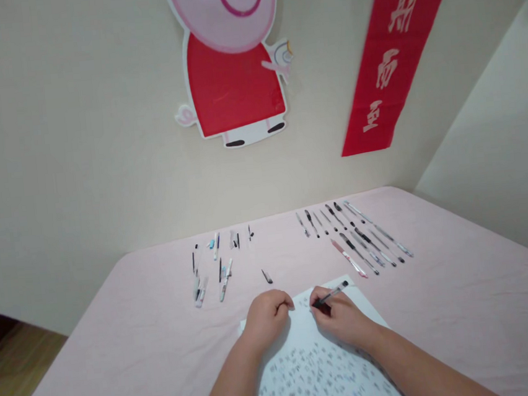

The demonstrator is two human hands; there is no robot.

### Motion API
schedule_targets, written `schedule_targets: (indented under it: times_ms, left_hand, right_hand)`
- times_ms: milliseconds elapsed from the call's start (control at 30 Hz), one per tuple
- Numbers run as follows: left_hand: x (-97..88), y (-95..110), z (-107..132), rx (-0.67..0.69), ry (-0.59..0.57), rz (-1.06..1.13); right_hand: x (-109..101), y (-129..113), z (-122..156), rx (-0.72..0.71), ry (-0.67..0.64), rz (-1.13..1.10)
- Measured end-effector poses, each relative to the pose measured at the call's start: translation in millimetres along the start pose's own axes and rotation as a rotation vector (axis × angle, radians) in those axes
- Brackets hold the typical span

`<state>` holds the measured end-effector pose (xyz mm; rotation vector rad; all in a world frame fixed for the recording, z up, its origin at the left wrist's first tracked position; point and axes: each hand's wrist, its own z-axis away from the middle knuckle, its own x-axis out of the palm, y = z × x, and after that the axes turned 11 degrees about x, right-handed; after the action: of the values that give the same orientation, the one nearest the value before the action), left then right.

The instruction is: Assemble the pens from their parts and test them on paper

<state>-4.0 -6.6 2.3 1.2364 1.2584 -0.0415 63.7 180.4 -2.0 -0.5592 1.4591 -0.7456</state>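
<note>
My right hand [335, 312] is closed around a clear-barrelled pen [338, 291] with a dark grip and black end. Its tip meets the upper part of a white sheet of paper [300, 331], beside a few small marks. On the sheet's upper left edge rests my left hand [268, 316], fingers curled in and thumb against them, with no object showing in it. Rows of small handwritten marks cover the lower part of the paper. A black pen cap [266, 277] lies just beyond the sheet.
Several pens [360, 253] lie in two slanted rows at the right. Pen parts and caps [225, 279] are in small groups at the left. A pink cloth [157, 345] covers the table, which meets a wall bearing a cartoon pig cutout [237, 82] and a red banner [391, 67].
</note>
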Motion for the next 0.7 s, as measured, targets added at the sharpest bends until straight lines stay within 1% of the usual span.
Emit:
schedule_targets:
  times_ms: [333, 700]
  left_hand:
    - [1.7, -2.7, 0.8, 0.0, -0.025, -0.037]
    - [0.3, -0.2, 0.4, -0.013, -0.035, -0.043]
  right_hand:
    - [-2.2, -1.9, 1.0, 0.006, -0.01, -0.006]
    - [-0.3, -1.3, -0.9, -0.03, 0.026, -0.008]
